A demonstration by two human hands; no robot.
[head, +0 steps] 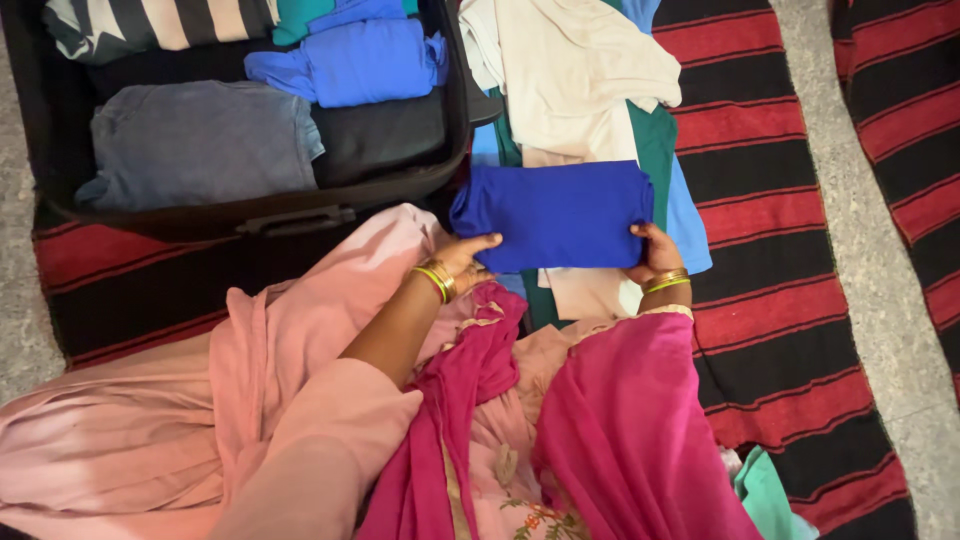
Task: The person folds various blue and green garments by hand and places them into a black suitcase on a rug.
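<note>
A folded royal-blue garment (556,212) lies in front of me on top of a pile of clothes. My left hand (462,258) grips its near left corner, thumb laid over the cloth. My right hand (652,253) holds its near right corner. Both wrists wear gold and green bangles. Under the blue garment lie a cream garment (570,75), a dark green one (655,140) and a light blue one (690,225). My pink clothing and a magenta scarf (620,430) fill the lower part of the view.
An open black suitcase (290,215) stands at the upper left, holding a grey folded garment (200,140), a blue one (360,62), a black one and a striped one (150,22). A red-and-black striped mat (790,300) covers the speckled floor (860,250).
</note>
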